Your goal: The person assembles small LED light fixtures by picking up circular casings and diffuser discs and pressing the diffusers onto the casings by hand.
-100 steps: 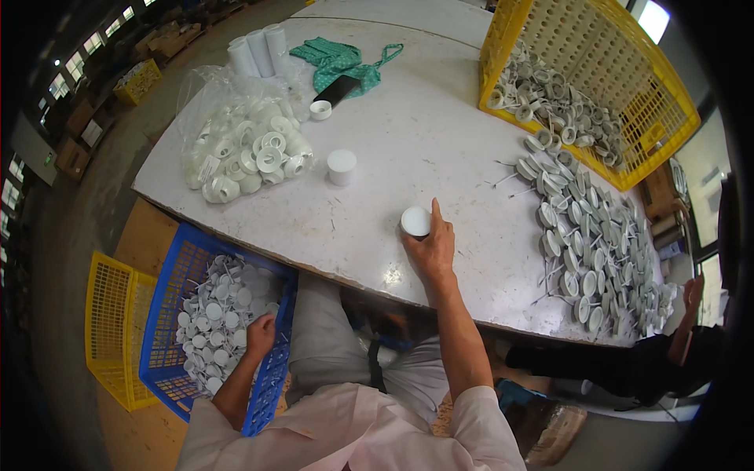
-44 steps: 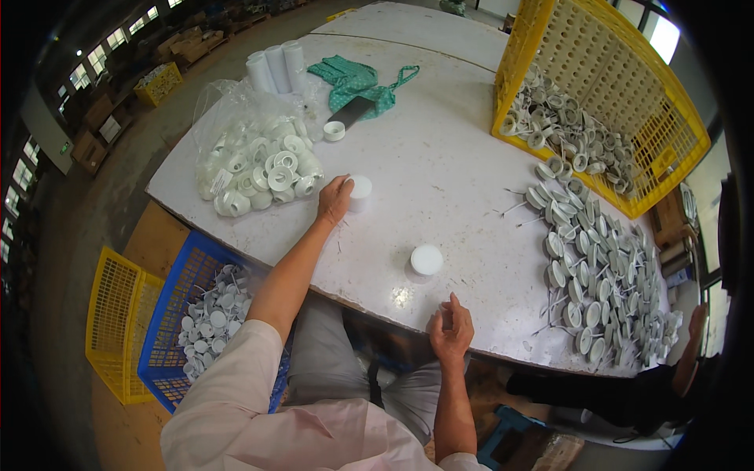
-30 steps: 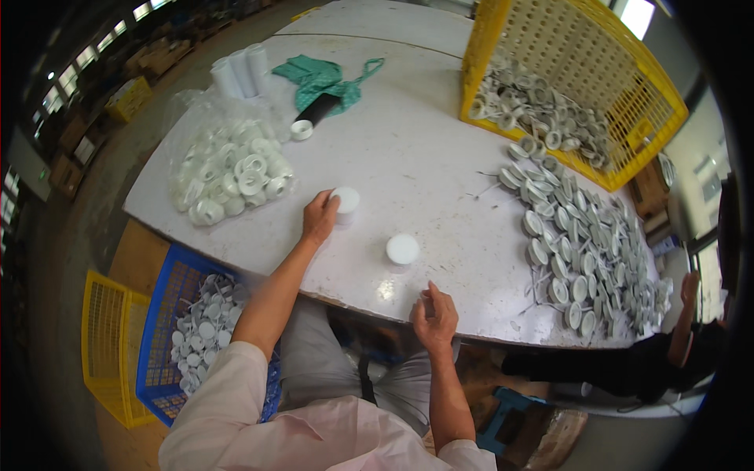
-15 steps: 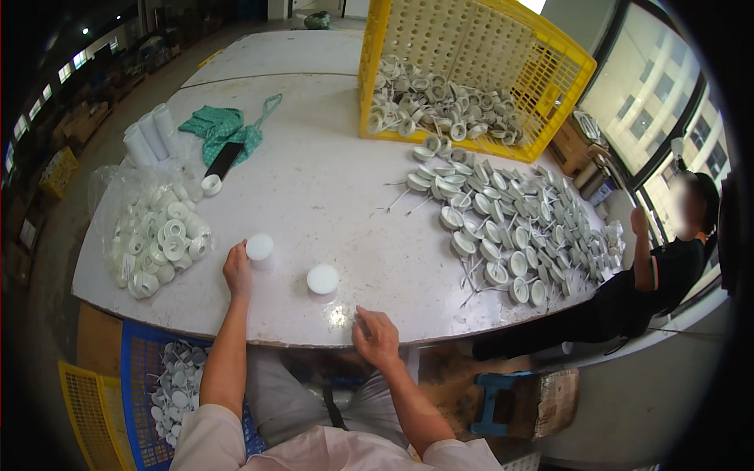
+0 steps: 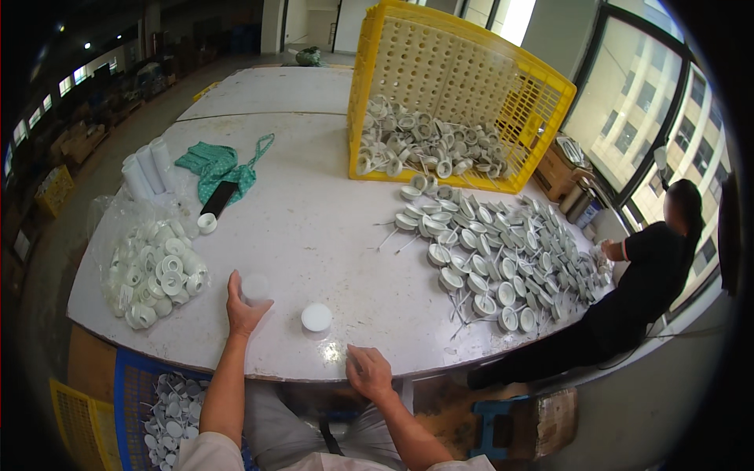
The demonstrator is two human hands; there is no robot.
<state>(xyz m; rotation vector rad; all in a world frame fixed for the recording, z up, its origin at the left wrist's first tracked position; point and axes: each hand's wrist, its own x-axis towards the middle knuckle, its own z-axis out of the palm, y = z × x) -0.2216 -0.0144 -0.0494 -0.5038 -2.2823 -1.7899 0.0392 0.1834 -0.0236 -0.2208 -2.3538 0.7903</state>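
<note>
Spreading its thumb and fingers wide, the left hand (image 5: 246,314) curves around a smooth white cylinder (image 5: 255,288) on the table (image 5: 306,204), left of centre; the blur hides whether it grips. Just right stands a second cylinder (image 5: 316,317), its flat round top facing up. The right hand (image 5: 370,374), at the table's near edge, has loosely bent fingers; I cannot tell whether its palm holds anything.

To the left, a crinkled clear bag (image 5: 102,224) holds glossy plastic rings (image 5: 161,271); farther back lies a soft, spotted green cloth (image 5: 216,169). A heap of shallow pale discs (image 5: 487,259) with thin wires fills the right, below a perforated yellow crate (image 5: 357,137).

Half a second ago, the first cylinder showed sharply and the left fingers sat close together; now it is smeared and the thumb juts right. The co-worker (image 5: 644,275) has lowered a raised hand.
</note>
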